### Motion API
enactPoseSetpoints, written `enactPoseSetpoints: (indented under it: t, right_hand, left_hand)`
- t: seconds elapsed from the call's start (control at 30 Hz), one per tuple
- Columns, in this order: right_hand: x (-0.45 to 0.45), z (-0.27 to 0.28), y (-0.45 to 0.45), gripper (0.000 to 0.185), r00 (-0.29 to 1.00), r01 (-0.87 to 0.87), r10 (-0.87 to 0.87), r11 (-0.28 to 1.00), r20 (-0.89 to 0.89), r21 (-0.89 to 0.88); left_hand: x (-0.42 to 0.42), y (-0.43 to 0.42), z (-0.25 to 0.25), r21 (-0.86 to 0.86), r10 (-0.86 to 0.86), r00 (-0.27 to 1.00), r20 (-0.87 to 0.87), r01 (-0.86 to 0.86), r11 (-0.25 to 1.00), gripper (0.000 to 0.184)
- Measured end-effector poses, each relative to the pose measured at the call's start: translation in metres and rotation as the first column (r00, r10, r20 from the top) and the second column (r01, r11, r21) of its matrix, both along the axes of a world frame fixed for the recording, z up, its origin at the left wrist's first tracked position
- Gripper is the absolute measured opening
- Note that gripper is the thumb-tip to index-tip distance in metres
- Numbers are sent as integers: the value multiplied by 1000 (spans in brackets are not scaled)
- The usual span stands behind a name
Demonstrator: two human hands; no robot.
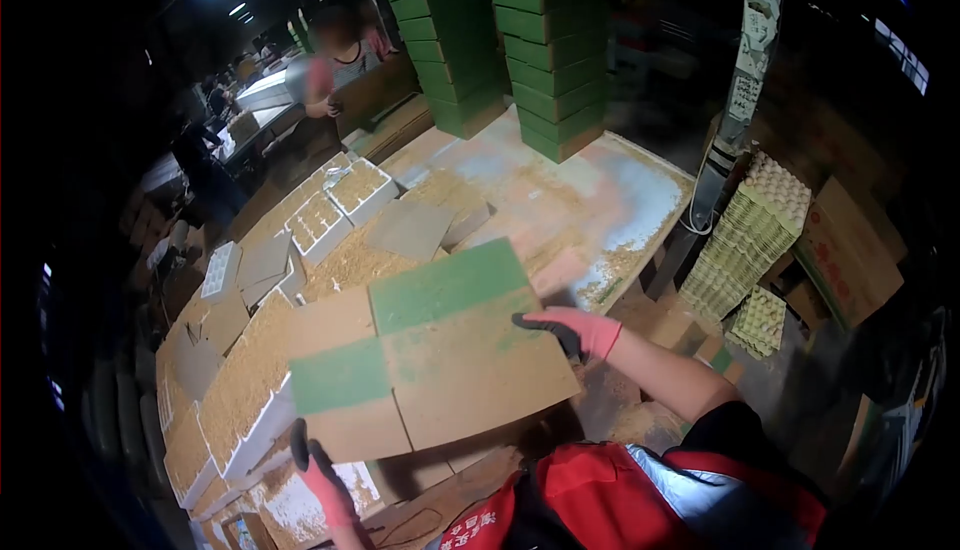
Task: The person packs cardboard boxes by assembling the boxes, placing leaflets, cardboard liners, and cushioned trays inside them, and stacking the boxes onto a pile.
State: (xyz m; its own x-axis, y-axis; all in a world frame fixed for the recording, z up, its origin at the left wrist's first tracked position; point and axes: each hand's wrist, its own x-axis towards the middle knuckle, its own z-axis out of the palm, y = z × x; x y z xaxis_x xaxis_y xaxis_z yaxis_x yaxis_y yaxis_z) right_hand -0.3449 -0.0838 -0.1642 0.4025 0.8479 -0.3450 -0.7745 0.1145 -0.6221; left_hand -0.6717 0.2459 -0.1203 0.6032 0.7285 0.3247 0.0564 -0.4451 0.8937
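A folded-flat cardboard box (480, 370), brown with green printed panels, is held up at a tilt in front of my body. My right hand (575, 332), in a pink glove with dark fingers, grips its right edge, thumb on the upper face and the other fingers hidden beneath. At the lower left corner my left hand (318, 470), gloved the same way, holds the edge, its fingers partly hidden. Under and beyond the box lie white trays (245, 450) filled with sawdust-like material. Loose cardboard pieces (410, 228) rest on that material.
Two tall stacks of green boxes (555, 80) stand at the table's (640, 190) far side. A metal post (745, 90) rises at the right, beside stacked egg trays (745, 215) with eggs on top. Another person (345, 65) stands at the back left.
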Motion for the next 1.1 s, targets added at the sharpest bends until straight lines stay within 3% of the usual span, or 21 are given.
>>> enactPoseSetpoints:
  t: [0.07, 0.13, 0.17, 0.23, 0.27, 0.33, 0.47, 0.57, 0.6, 0.63, 0.7, 0.73, 0.8, 0.87, 0.9, 0.93, 0.97, 1.0, 1.03, 1.07, 1.1]
  right_hand:
    - [21, 46, -34, 43, 988, 151, -145, 982, 54, -116]
    - [40, 76, -74, 42, 805, 458, -363, 883, 470, -101]
    - [48, 81, -89, 41, 661, 643, -412, 742, 627, -190]
    - [80, 60, -131, 38, 332, 788, -174, 592, 927, -171]
    - [98, 44, -147, 37, 303, 849, 41, 441, 952, -289]
    - [131, -5, -159, 35, 255, 933, 460, 115, 851, -341]
    - [181, -152, -120, 39, 63, 920, 639, 261, 767, -293]
    - [160, -172, -17, 29, -54, 849, 557, 463, 829, -256]
    - [147, -159, 3, 25, -176, 838, 492, 530, 853, -133]
    - [142, -143, 13, 25, -8, 852, 498, 457, 867, -254]
    - [140, -101, 23, 28, 306, 812, 476, 322, 824, -487]
    - [142, -81, 12, 37, 302, 876, 249, 308, 920, -370]
    - [127, -32, -17, 32, 257, 905, 88, 328, 962, -272]
    - [108, 19, -46, 28, 208, 856, -284, 517, 936, -33]
    - [102, 43, -57, 23, 264, 818, -406, 575, 875, 20]
    - [98, 51, -71, 21, 387, 700, -579, 691, 718, 179]
    - [81, 70, -78, 22, 574, 615, -586, 770, 572, 171]
    - [66, 86, -80, 24, 742, 508, -531, 844, 409, 175]
    - [57, 80, -75, 26, 855, 435, -422, 900, 300, 26]
    - [42, 67, -74, 27, 851, 226, -227, 972, 474, 61]
    - [19, 81, -61, 32, 928, 226, -211, 974, 307, -13]
  left_hand:
    - [46, 8, -32, -245, -91, 981, 173, 132, 961, 55]
    - [84, 0, -69, -139, -112, 993, -28, 108, 984, 59]
    - [85, -4, -108, 69, -84, 962, -260, 106, 992, 60]
    - [96, -38, -128, 355, -36, 830, -556, 276, 893, 61]
    - [98, -65, -117, 411, -54, 754, -654, 415, 812, 61]
    - [90, -83, -157, 524, -9, 798, -603, 404, 749, 58]
    - [98, -83, -151, 432, -55, 787, -614, 394, 811, 62]
    - [105, -88, -142, 507, 18, 757, -653, 420, 753, 55]
    - [106, -91, -139, 539, 58, 740, -670, 432, 723, 53]
    - [105, -89, -146, 583, 93, 739, -667, 440, 683, 56]
    - [104, -92, -139, 499, 10, 762, -648, 414, 762, 58]
    - [108, -96, -138, 452, -34, 782, -622, 395, 800, 60]
    - [108, -94, -141, 477, -31, 800, -599, 388, 788, 63]
    - [110, -82, -148, 401, -68, 805, -589, 364, 840, 65]
    - [126, -92, -115, 501, -4, 862, -506, 298, 813, 69]
    - [144, -92, -87, 654, 57, 913, -405, 245, 716, 81]
    - [155, -102, -36, 706, 32, 940, -340, 233, 669, 86]
    - [164, -104, -2, 819, 2, 963, -271, 229, 525, 88]
    - [167, -106, 28, 897, -63, 973, -221, 228, 379, 85]
    - [156, -108, 69, 905, -7, 930, -367, 359, 228, 72]
    - [147, -102, 94, 915, -79, 924, -374, 382, 133, 63]
